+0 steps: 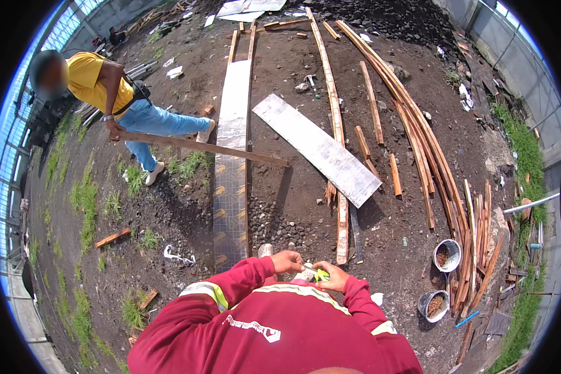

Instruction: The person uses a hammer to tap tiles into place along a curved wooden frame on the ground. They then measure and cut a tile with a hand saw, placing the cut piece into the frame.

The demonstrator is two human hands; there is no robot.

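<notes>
Both my hands are close together in front of my chest, at the lower middle of the view. My right hand [333,277] is closed around a small yellow-green tool [321,275], whose exact kind is too small to tell. My left hand [287,262] is beside it with its fingers pinched; a thin thing seems to reach from them toward the tool, but I cannot make it out. Just beyond my left hand runs a long panel [230,206], dark and patterned at the near end and whitish farther off. A loose grey-white board [318,146] lies slanted on the soil.
At left, a person in a yellow shirt [87,75] holds a long plank [199,146] slanting across the panel. Long timbers [411,106] lie at right, near two white buckets [447,255] with brown contents. A hammer [312,86] lies farther off. Stones and wood scraps dot the soil.
</notes>
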